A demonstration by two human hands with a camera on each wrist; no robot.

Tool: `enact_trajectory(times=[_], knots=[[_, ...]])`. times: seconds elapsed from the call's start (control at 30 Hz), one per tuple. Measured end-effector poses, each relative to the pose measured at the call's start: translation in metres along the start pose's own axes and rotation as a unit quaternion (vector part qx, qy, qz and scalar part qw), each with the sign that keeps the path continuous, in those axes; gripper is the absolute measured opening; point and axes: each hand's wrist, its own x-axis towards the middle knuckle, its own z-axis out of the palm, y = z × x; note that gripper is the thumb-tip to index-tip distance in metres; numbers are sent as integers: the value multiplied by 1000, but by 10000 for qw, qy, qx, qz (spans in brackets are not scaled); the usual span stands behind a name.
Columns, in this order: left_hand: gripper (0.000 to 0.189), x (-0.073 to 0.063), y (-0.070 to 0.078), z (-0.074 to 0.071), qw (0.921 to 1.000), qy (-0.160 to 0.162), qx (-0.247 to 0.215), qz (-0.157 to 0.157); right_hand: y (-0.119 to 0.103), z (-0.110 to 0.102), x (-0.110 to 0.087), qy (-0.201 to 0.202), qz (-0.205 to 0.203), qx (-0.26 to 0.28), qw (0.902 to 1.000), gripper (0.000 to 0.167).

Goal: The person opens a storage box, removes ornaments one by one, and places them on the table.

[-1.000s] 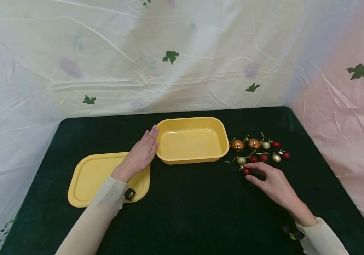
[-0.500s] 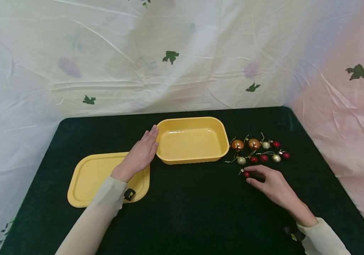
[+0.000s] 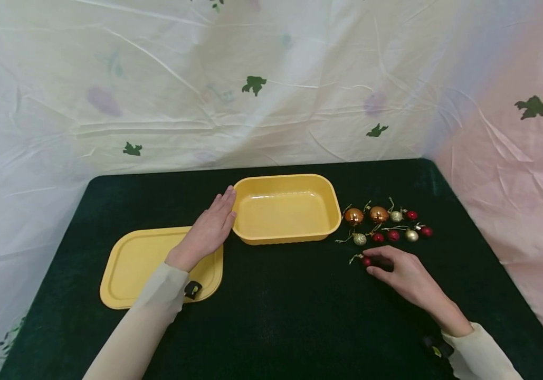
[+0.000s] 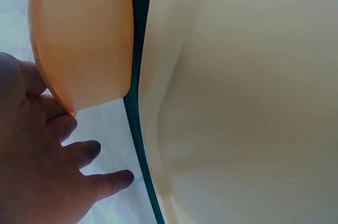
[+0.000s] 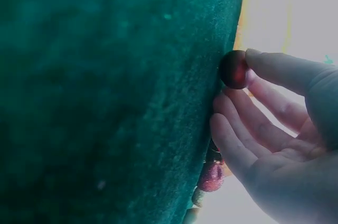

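My right hand [image 3: 413, 274] pinches a small red Christmas bauble [image 3: 366, 261] between thumb and forefinger, low over the table. Its gold string trails to the left. In the right wrist view the bauble [image 5: 232, 70] sits against the thumb tip, close to the green cloth, while the other fingers fan out below. Fingers straight, my left hand [image 3: 208, 227] rests against the left end of a yellow rectangular box [image 3: 285, 214] that has nothing in it. From the left wrist, fingertips show right at the rim of the box [image 4: 87, 39].
Just behind the right hand lie several more baubles: two larger copper-coloured ones [image 3: 378, 214], and small gold [image 3: 411, 235] and red ones [image 3: 393, 235]. A yellow lid [image 3: 133, 269] lies flat, partly under the left forearm. Dark green cloth [image 3: 271, 316] covers the table.
The red bauble has come slightly toward the front, away from the glittery gold one, and its string now points left. The right hand has shifted little; the left hand stays put.
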Motion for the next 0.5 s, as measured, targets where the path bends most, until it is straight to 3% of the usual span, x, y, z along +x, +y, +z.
enact_trajectory(times=[0.27, 0.5], knots=[[61, -4, 0, -2, 9999, -10, -7, -134, -7, -4, -5, 244, 52, -186, 9995, 34], [59, -5, -3, -4, 9998, 112, -87, -122, -17, -18, -9, 1161, -343, -370, 9920, 31]])
